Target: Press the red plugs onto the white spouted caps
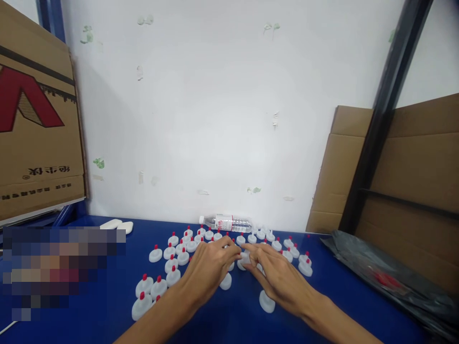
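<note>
Several white plastic caps with red tips (156,254) stand scattered over a blue table (344,291). My left hand (210,267) and my right hand (278,277) meet at the middle of the spread, fingertips close together. Between them sits a white cap (244,260), which the fingers of both hands pinch or touch. The fingers of both hands are curled. More caps lie beside the wrists, such as a plain white cap (267,302) under my right hand.
A clear water bottle (225,222) lies on its side behind the caps, by the white wall. Cardboard boxes stand at the left (36,119) and at the right (412,162). A black plastic bag (387,277) lies at the right. Two white oval pieces (116,224) rest at the back left.
</note>
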A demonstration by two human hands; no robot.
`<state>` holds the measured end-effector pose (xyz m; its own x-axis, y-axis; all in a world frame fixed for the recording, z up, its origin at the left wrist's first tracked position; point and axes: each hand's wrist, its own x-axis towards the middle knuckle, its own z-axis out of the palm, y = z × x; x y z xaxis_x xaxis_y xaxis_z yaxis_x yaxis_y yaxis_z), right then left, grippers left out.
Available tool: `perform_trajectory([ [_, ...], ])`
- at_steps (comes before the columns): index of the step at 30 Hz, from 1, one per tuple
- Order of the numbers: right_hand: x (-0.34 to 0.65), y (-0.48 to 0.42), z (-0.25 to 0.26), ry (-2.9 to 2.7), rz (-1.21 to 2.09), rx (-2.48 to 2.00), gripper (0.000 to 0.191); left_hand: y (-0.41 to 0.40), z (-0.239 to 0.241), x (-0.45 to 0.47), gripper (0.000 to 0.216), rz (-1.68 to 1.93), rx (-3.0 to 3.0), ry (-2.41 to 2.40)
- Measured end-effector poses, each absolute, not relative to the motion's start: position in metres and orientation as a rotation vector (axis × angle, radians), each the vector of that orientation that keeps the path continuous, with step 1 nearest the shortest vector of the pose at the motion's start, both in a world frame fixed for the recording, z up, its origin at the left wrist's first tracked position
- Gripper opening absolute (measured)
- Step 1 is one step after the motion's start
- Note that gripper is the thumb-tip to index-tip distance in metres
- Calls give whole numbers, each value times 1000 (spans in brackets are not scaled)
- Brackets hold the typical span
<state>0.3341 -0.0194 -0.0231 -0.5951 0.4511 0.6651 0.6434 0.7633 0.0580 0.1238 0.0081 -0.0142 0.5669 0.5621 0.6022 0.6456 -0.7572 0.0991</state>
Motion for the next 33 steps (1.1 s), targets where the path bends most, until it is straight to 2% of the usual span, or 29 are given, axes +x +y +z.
perform_trajectory([
  [7,340,-14,-37,-2388,-334,-811,28,12,-17,129,31,-1149,-2930,-1238],
  [18,334,-16,-31,-2412,-450,-718,33,10,-24,130,43,-1267,-3182,-1405],
  [23,331,-17,-30,-2456,-331,-805,24,11,-17,129,45,-1058,-3170,-1392],
  [28,355,-1,-11,-2301,-198,-946,20,18,13,108,45,-900,-2772,-1367],
  [30,377,15,-6,-2183,-179,-1129,22,24,20,95,34,-828,-2682,-1394],
  [33,416,41,-11,-2046,-171,-1379,37,32,20,80,26,-526,-2616,-1476],
])
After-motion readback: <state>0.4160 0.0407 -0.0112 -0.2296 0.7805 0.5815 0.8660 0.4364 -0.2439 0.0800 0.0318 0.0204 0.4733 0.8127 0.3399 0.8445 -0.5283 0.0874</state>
